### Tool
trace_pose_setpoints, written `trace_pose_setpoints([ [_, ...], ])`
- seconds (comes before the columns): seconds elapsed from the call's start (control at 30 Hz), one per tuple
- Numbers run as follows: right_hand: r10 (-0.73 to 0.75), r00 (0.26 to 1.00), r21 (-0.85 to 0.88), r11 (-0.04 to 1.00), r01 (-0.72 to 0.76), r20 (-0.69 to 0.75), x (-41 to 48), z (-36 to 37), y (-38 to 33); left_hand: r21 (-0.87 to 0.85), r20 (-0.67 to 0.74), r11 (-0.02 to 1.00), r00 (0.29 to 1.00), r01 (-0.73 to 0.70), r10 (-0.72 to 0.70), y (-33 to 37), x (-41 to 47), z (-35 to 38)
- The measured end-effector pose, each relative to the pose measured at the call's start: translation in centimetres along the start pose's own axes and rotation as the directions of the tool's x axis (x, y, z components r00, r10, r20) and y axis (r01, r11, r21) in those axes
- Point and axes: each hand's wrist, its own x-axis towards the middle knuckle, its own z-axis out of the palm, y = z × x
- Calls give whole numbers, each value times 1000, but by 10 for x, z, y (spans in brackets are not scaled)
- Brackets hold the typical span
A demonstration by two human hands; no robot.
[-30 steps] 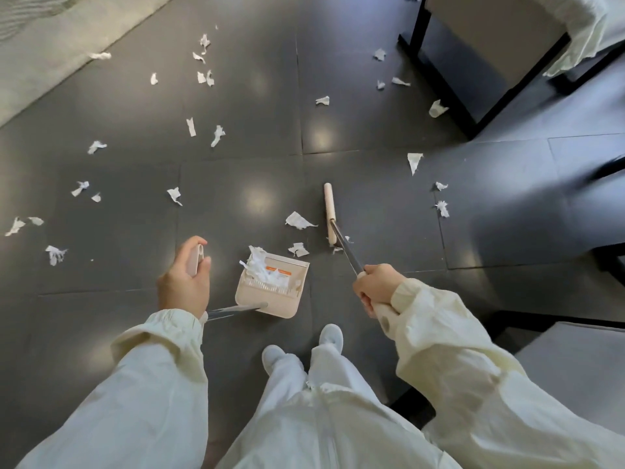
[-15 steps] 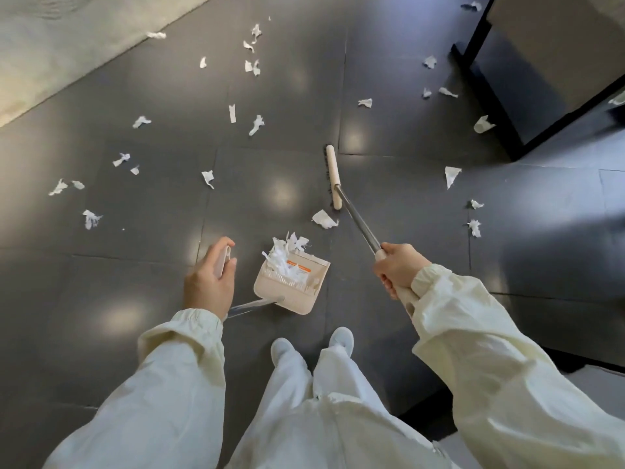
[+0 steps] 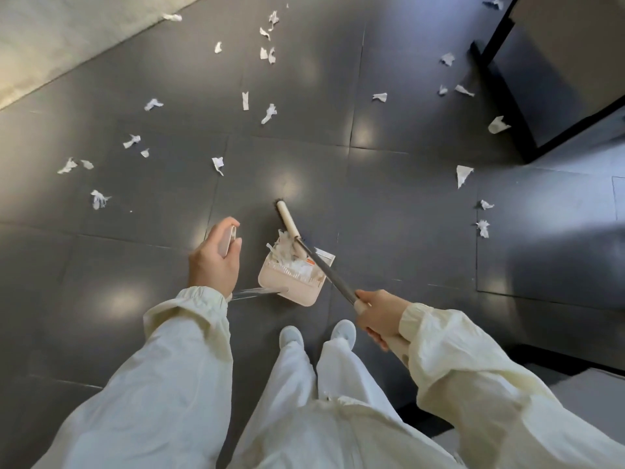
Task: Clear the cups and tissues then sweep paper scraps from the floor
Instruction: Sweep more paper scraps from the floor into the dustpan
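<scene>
Paper scraps strewn over dark floor from nine o'clock round to three o'clock, with a heap already in dustpan at centre.
Featherlight, limp, easily torn; probably quick to flutter or skid on glossy tile, so better herded with short, low strokes of broom head than pinched up singly. Left hand wrapped round top grip of dustpan's upright handle; right hand clamped on broom shaft; hands well apart. Broom head laid at pan's twelve o'clock edge, touching heap. Pan lip hidden under shaft and heap; bristles barely visible; impossible to tell whether more scraps lie beneath dark cabinet at two o'clock.
</scene>
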Motion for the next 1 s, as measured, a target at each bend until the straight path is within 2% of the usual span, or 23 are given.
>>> trace_pose_setpoints([
  [0.2, 35, 999, 158, 987, -38, 24, -43, -5, -15, -34, 18, 999, 1000, -22, 23, -9, -5, -7],
  [0.33, 2, 998, 140, 990, 6, -58, -58, 6, -28, -32, 16, 999, 999, -35, 35, -19, -8, -15],
  [0.73, -15, 974, 339, 936, 92, -225, -99, -23, -68, -113, -98, 983, 986, -144, 133, -23, 36, -38],
  [0.87, -35, 958, 441, 883, 162, -283, -103, -37, -84, -138, -141, 969, 972, -205, 186, -12, 70, -42],
  [1.0, -78, 921, 568, 766, 301, -382, -84, -42, -102, -166, -171, 958, 964, -232, 204, -1, 102, -42],
])
